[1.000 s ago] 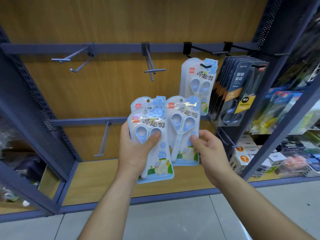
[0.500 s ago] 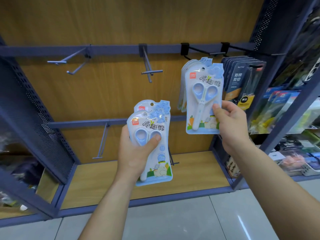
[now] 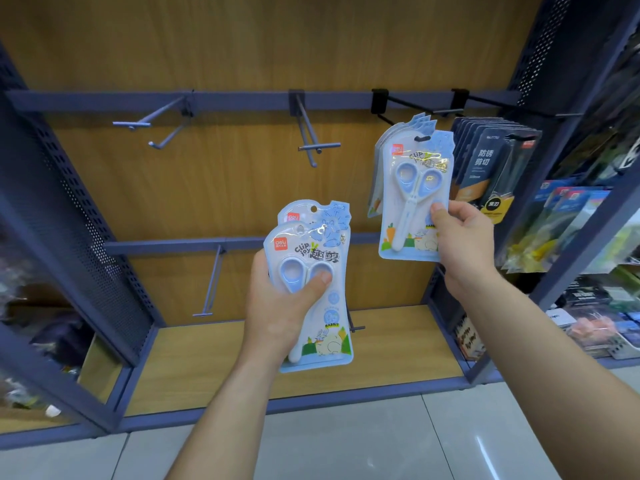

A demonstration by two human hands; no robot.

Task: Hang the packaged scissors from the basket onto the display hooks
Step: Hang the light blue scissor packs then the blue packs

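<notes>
The right hand [image 3: 464, 237] pinches a pale blue carded pack of child scissors [image 3: 412, 188] by its lower right edge, its hang hole at the black wire hook [image 3: 412, 103] near the upper rail's [image 3: 242, 98] right end, where matching packs [image 3: 375, 181] hang. The left hand [image 3: 277, 306] grips two more packs [image 3: 322, 306], which are left to hang, and the grey hooks [image 3: 306, 126] stand bare.

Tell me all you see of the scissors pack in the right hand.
The scissors pack is a pale blue card under a clear shiny blister, red logo on top, carrot and rabbit drawn below. Its scissors have blue handles, uppermost, and a white body. It is upright, slightly tilted, its slot at the black hook, before like packs. The right hand pinches its lower right edge.
</notes>
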